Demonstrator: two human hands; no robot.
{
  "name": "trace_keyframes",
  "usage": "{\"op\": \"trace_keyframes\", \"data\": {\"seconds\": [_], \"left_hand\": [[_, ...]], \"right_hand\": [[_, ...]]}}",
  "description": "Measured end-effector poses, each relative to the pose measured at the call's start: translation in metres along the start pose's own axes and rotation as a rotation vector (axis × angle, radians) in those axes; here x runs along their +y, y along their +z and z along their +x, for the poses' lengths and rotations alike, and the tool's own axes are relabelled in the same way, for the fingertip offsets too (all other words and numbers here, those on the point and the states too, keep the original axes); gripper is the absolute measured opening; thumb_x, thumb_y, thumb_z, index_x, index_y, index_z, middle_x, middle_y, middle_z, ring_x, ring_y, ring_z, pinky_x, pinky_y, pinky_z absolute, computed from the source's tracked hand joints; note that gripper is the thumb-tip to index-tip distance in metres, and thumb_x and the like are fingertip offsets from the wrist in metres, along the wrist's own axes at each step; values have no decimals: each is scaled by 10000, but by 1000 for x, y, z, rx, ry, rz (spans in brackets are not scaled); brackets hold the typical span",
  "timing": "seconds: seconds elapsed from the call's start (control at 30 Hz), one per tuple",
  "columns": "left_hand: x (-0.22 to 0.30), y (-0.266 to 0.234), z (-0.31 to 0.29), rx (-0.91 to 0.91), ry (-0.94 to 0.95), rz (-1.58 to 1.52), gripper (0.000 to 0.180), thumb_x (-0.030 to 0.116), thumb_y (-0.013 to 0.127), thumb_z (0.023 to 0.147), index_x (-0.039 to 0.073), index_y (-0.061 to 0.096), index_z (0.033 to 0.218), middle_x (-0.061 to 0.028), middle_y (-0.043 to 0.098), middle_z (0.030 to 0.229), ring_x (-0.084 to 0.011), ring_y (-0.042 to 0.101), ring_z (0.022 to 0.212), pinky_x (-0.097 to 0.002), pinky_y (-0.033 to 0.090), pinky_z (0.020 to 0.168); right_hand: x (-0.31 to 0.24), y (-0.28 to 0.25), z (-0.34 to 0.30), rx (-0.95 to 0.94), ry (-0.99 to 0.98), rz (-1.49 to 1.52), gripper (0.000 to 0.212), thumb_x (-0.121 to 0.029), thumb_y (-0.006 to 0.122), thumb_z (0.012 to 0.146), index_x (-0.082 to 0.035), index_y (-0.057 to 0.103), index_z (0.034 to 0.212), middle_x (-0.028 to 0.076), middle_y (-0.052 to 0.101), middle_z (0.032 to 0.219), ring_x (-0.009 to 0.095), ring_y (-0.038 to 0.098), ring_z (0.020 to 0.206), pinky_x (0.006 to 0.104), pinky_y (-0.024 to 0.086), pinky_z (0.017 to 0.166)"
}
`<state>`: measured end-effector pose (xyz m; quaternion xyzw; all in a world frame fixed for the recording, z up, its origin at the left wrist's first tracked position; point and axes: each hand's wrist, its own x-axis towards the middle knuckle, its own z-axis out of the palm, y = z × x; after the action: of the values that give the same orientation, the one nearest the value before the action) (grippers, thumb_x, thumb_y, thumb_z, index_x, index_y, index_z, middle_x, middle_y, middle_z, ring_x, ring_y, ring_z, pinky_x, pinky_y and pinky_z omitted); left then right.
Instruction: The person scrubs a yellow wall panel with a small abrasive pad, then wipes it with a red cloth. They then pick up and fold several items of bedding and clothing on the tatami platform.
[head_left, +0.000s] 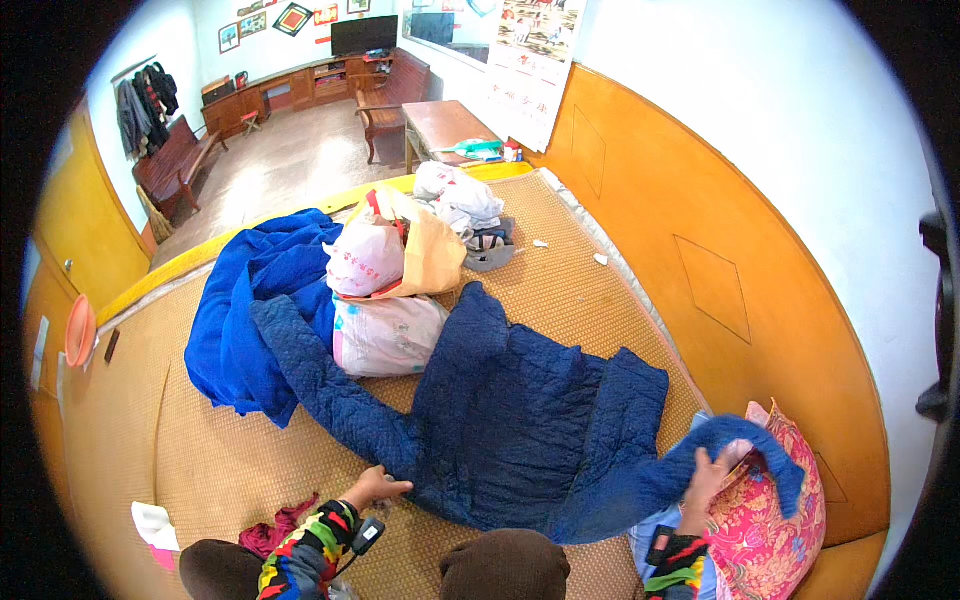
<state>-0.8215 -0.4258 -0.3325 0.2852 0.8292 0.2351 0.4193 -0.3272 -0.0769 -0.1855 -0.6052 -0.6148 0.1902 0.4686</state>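
A dark blue quilted jacket [510,410] lies spread on the woven mat [130,430], its sleeves stretched out to both sides. My left hand [375,487] is at the jacket's near edge by the left sleeve, its index finger stretched toward the cloth. Against the right sleeve, my right hand [705,485] has its fingers apart; part of them is hard to make out. That sleeve bends over a red flowered pillow [775,515]. Beyond the left sleeve is a crumpled bright blue cloth [240,320].
Stuffed bags [390,335] stand behind the jacket, with a grey cap [490,258] nearby. Dark red cloth [280,528] lies near my left forearm. My two knees [505,565] show at the lower edge. An orange wall panel [700,270] borders the right side; a pink basin [80,330] is far left.
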Motion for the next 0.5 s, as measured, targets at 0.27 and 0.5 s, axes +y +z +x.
{"op": "trace_keyframes", "data": {"seconds": [0.27,0.5], "left_hand": [[-41,-40,30,363,-449,-812,459,456,725,796,24,570,770,-96,589,676,-263,585,488,-395,445,409],[-60,-43,39,112,-199,-1084,434,332,723,828,40,525,1081,-125,626,825,-279,601,520,-419,529,478]], "right_hand": [[-24,98,-173,-1294,-907,-353,350,-44,536,751,-87,647,1081,134,542,1302,323,571,1015,438,473,807],[-8,165,-159,-2130,-657,-626,509,-514,667,717,-101,693,1013,151,639,1123,357,624,918,457,500,736]]}}
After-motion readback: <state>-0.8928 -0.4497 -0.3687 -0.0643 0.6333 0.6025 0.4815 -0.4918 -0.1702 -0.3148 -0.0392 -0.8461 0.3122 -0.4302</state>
